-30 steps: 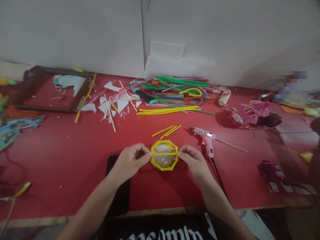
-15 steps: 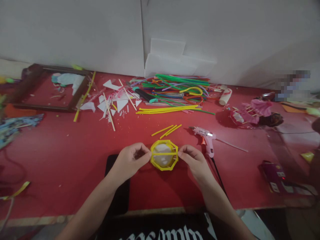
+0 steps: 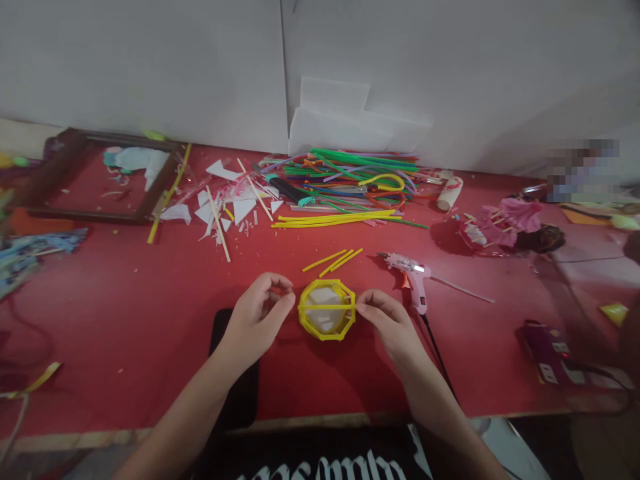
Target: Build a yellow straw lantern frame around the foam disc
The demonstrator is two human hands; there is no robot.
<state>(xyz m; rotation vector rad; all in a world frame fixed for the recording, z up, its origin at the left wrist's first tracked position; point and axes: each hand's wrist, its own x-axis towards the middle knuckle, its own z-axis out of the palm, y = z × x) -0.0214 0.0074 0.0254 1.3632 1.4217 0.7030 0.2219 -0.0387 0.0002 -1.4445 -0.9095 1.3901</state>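
Observation:
A yellow octagonal frame (image 3: 313, 327) sits on the red table in front of me, with whitish material (image 3: 324, 319) inside it. One straight yellow strip (image 3: 327, 307) spans its top from side to side. My right hand (image 3: 387, 317) pinches the strip's right end at the rim. Just off the left rim is my left hand (image 3: 265, 310), touching nothing, its thumb and forefinger slightly apart. Behind the frame lie three short yellow sticks (image 3: 334, 261). To the right rests a pink glue gun (image 3: 413, 273) with a glue stick out of its back.
A black phone-like slab (image 3: 240, 393) lies under my left forearm. At the back are colourful pipe cleaners (image 3: 360, 167), a black-and-teal cutter (image 3: 290, 190) and white scraps (image 3: 245, 210). A brown wooden frame (image 3: 90, 217) stands left; a pink paper-umbrella craft (image 3: 500, 223) and purple box (image 3: 543, 353) are right.
My left hand has let go of the strip's left end and drawn back a little to the left. The right hand keeps its pinch at the right rim.

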